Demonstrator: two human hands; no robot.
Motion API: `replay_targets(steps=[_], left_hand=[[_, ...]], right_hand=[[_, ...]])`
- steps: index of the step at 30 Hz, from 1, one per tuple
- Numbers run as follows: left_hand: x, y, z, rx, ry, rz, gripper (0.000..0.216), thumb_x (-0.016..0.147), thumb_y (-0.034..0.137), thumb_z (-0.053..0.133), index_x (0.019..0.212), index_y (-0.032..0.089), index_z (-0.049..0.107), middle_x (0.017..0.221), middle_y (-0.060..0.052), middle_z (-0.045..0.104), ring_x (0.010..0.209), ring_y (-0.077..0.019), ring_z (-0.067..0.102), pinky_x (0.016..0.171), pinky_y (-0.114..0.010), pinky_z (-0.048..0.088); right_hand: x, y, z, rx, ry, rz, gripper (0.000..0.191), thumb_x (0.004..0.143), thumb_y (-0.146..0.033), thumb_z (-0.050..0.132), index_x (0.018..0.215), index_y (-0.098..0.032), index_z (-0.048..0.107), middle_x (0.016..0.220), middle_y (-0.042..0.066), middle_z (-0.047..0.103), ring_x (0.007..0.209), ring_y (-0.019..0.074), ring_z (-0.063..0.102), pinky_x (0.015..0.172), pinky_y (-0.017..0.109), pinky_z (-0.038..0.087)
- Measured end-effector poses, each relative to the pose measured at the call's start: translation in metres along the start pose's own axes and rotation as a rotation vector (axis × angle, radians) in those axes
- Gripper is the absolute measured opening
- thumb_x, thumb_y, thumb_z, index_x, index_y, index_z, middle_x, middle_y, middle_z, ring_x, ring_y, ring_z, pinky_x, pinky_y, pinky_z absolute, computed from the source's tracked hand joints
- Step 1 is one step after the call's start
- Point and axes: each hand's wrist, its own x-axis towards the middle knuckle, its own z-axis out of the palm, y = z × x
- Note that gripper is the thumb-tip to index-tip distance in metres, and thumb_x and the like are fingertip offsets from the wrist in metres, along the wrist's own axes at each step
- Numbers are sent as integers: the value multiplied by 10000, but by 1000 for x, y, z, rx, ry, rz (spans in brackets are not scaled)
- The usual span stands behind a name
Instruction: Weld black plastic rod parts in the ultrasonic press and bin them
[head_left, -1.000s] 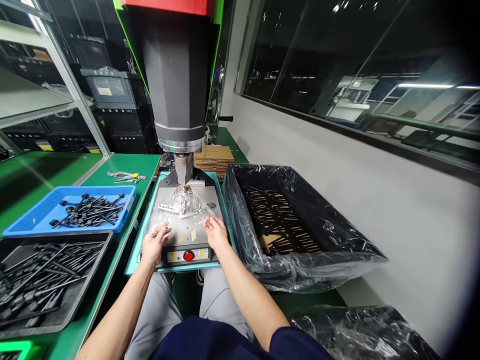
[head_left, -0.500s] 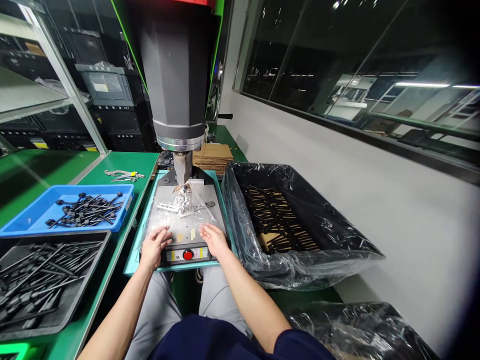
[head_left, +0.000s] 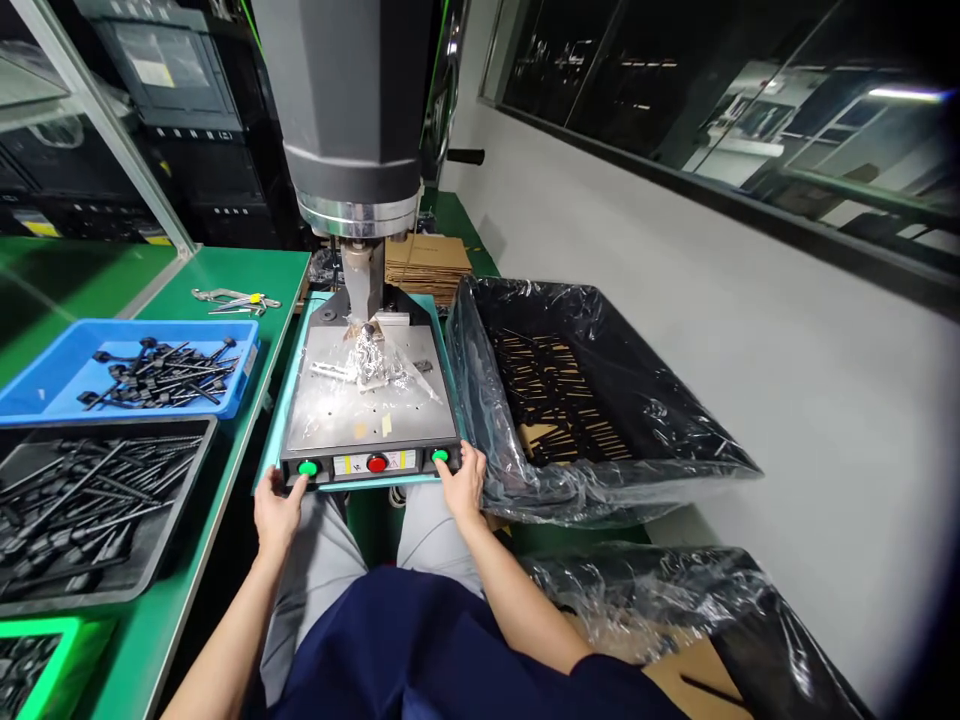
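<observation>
My left hand point(head_left: 277, 508) is at the front left corner of the machine base point(head_left: 337, 415), its thumb at the left green button point(head_left: 307, 468) and its fingers apart along the side. At the opposite corner, my right hand point(head_left: 463, 482) has its thumb at the right green button point(head_left: 440, 456), fingers spread around the edge. Neither hand holds anything. Between the buttons sits a red button point(head_left: 376, 463). Clear plastic film point(head_left: 409, 375) covers the fixture in the middle of the base, below the metal press head point(head_left: 362, 280); a small dark part pokes up there.
To the left are a blue tray point(head_left: 56, 365) of black rods with knobs and a black tray point(head_left: 169, 545) of long black rods. Pliers point(head_left: 236, 300) lie behind them. A plastic-lined black bin point(head_left: 637, 400) with rows of black parts stands right. Cardboard sheets point(head_left: 431, 255) are stacked behind.
Both hands have moved from above the base plate outward and down to its front corners, thumbs now at the green buttons. The camera view has shifted; the film stays over the fixture.
</observation>
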Motion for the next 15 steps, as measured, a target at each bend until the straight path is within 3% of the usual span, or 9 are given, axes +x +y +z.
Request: replay_targets(steps=[3,6,10,15], left_hand=[[11,1,4,-87,-32,-27,552,597,462,817,1038,184,637,1026,-125,662,1067,-355,615,949,-487,464],[20,1,4,-79,-38,-49,537,551,476,843,962,195,641,970,-116,679,1029,-364,623,926,-494,466],[28,-2,-1,-13,-111,-33,622,543,563,815,987,162,643,990,-144,686,1005,-375,628,916,-501,470],[25,-9,-5,-79,-215,12,710,606,599,750,1129,133,634,1146,-158,675,1091,-333,619,985,-448,463]], right_hand=[[4,8,7,-47,-9,1,635,740,-359,705,1306,-140,516,1306,202,511,1261,336,453,1070,498,366],[10,16,12,-28,-81,24,628,762,-401,682,1311,-136,527,1276,206,558,1234,351,496,1056,511,381],[14,23,11,9,-83,27,632,742,-422,689,1300,-158,555,1259,189,592,1230,350,518,1052,502,396],[15,28,3,-10,-215,15,688,770,-461,635,1365,-135,517,1320,190,562,1237,334,532,1011,473,460]])
